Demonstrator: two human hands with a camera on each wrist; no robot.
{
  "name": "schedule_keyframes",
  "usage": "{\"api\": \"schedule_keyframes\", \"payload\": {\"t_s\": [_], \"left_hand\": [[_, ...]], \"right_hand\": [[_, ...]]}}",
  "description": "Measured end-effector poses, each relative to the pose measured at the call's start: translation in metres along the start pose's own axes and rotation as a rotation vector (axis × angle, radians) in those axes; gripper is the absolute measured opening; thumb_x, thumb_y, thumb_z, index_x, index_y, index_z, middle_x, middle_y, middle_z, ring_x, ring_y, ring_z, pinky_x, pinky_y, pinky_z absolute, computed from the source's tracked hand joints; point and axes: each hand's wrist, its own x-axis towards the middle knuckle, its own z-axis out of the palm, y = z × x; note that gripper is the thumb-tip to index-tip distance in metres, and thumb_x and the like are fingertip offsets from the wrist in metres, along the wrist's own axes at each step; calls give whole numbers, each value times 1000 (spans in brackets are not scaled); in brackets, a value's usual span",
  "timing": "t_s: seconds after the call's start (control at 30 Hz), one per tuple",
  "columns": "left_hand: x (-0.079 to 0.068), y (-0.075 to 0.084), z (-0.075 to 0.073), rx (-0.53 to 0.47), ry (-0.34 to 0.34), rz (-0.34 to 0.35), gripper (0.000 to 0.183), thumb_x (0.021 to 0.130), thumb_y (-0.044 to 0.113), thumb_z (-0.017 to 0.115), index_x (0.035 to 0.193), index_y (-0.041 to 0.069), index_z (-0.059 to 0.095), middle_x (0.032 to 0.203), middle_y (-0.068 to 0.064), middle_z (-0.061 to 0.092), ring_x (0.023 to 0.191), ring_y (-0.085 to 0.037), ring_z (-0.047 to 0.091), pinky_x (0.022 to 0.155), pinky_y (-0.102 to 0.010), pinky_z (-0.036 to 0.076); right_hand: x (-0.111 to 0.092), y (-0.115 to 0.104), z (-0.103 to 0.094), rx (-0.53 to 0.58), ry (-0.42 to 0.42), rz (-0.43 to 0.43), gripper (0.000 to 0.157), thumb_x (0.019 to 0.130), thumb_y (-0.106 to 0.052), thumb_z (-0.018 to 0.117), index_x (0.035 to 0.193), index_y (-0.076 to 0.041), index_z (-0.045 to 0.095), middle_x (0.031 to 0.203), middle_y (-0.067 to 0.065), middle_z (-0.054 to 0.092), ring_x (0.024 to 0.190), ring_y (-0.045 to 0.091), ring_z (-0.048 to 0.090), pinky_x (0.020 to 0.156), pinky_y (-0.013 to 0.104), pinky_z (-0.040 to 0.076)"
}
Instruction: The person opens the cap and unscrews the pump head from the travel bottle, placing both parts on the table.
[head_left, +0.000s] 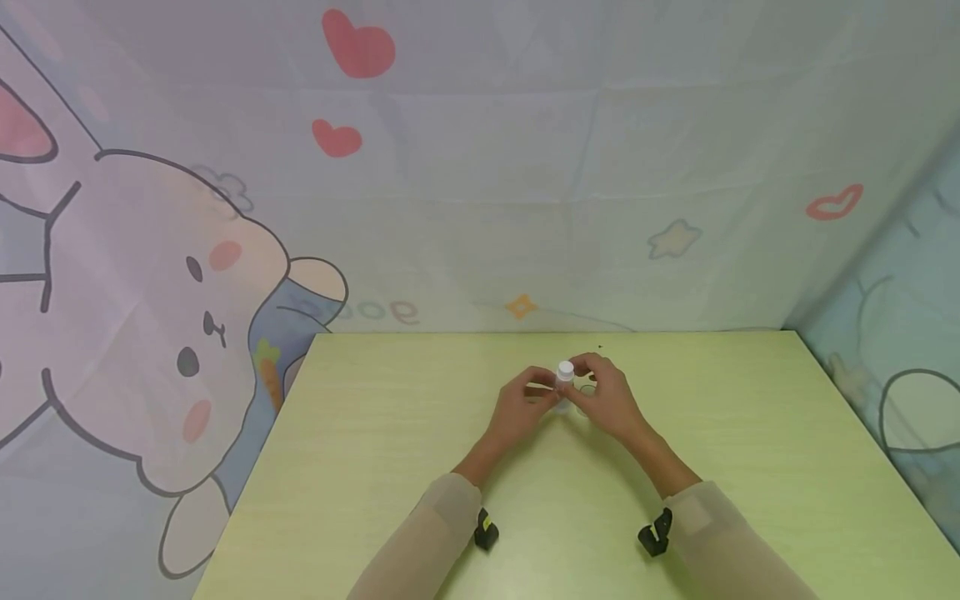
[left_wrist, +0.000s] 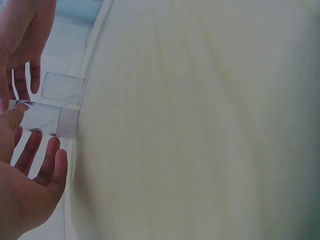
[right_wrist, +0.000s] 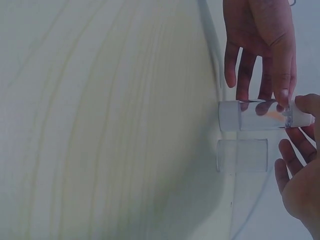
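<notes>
A small clear bottle (right_wrist: 252, 115) with a white cap (head_left: 566, 367) and a white base (left_wrist: 67, 123) stands upright between both hands near the back of the table. Thumb and fingers of my left hand (head_left: 519, 407) hold the bottle's clear body from the left. From the other side, my right hand (head_left: 611, 402) pinches the white cap between thumb and forefinger, its other fingers spread below. Close beside the bottle, on the right, stands a clear empty cylinder (right_wrist: 242, 156) like a small cup; in the head view my right hand partly hides it.
The pale yellow table (head_left: 360, 467) ends at a printed cloth backdrop (head_left: 480, 167) with hearts and a rabbit. Black wrist mounts (head_left: 486, 531) sit at the sleeve cuffs. A tiny dark speck (head_left: 600, 346) lies near the table's back edge.
</notes>
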Motion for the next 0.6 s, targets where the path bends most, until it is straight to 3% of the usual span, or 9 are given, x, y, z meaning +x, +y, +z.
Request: {"api": "schedule_keyframes", "payload": {"t_s": [0.37,0.6], "left_hand": [[0,-1,0,6,-4,-4,24,100,24,78,122,19,71,120,-1,73,109,-23,73,91,-31,61],[-1,1,0,1,-2,15,26,100,30,78,122,19,70,120,-1,72,110,-25,72,93,-33,61]], "right_hand": [[1,1,0,-4,0,-25,33,100,-20,77,128,-5,67,122,12,67,116,33,59,102,58,50],[-1,2,1,3,6,-22,40,100,-25,77,132,-4,64,126,14,65,118,34,58,102,59,49]]}}
